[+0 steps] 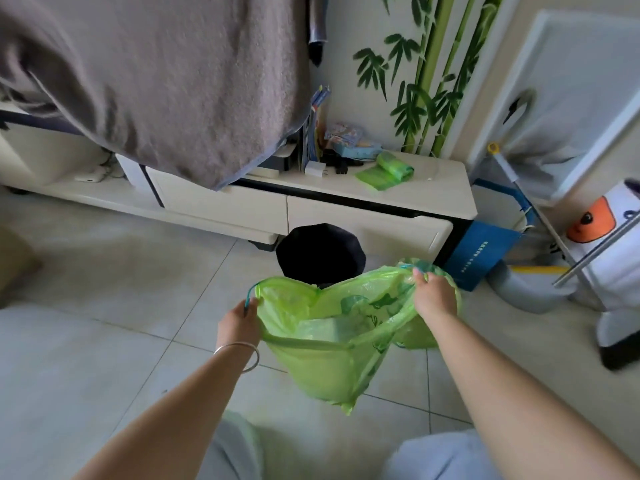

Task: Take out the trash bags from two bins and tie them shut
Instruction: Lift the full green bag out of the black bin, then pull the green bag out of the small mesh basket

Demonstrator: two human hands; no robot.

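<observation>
A green trash bag hangs in the air above the tiled floor, its mouth held wide. My left hand grips the bag's left rim at a blue drawstring loop. My right hand is closed on the right rim, bunching the plastic. Pale rubbish shows inside the bag. Just behind it stands a black bin with no liner visible. A second green bag sits on the floor behind my right forearm, mostly hidden.
A cream TV cabinet runs behind the bin, with a roll of green bags on top. A grey blanket drapes over its left part. A blue box, mop and dustpan stand at right.
</observation>
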